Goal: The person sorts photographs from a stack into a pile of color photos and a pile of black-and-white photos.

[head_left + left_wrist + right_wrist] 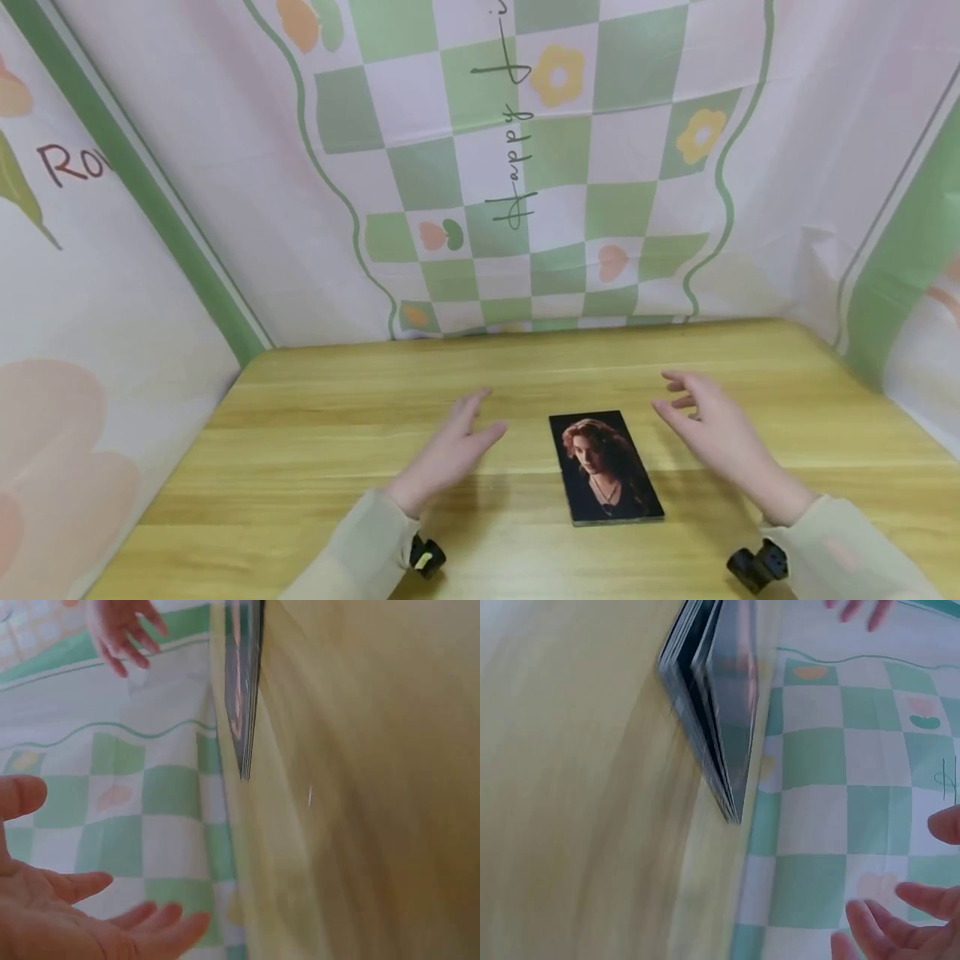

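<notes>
Black photo (606, 468) flat on the wooden surface (300, 467), between my left grip (450, 446) and right grip (716, 433), both wide and empty; best I pinch every layer together, so nothing slides.

Obstacle: card stack (606, 468) — gaps both sides

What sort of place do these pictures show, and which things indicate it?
Probably a small screened-off recording corner: a yellow-brown wood-grain table, green-and-white checkered printed sheeting hanging behind it, and small black wrist-worn cameras. The building beyond is hidden.
</notes>
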`<state>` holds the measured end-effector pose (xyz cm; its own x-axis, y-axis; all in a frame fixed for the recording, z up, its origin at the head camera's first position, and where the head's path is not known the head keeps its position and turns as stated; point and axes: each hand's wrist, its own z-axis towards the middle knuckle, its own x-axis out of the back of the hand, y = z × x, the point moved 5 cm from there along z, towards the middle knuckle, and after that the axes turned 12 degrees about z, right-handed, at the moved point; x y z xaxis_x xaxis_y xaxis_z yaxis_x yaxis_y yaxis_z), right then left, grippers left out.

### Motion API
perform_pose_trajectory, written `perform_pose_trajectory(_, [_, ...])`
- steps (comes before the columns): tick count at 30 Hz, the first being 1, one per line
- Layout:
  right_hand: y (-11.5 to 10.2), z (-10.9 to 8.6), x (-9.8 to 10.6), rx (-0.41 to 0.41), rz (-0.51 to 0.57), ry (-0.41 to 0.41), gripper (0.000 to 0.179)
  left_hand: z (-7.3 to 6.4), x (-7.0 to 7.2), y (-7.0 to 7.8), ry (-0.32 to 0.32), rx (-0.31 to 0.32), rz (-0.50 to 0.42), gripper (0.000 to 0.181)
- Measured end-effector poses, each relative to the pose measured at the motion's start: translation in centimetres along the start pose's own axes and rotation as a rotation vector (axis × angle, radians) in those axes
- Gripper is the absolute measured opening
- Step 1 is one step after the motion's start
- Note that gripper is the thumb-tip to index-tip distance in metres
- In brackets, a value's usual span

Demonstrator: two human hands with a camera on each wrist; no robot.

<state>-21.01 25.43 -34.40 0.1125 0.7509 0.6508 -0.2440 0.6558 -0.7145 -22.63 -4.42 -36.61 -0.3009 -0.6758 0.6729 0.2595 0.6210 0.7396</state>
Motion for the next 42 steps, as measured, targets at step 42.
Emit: perform_pose_trajectory(42, [3.9,-0.8,-4.3,-0.321,0.607,-0.352,0.055,1.9,-7.5,1.1,-0.155,0.187,-0.749,0.052])
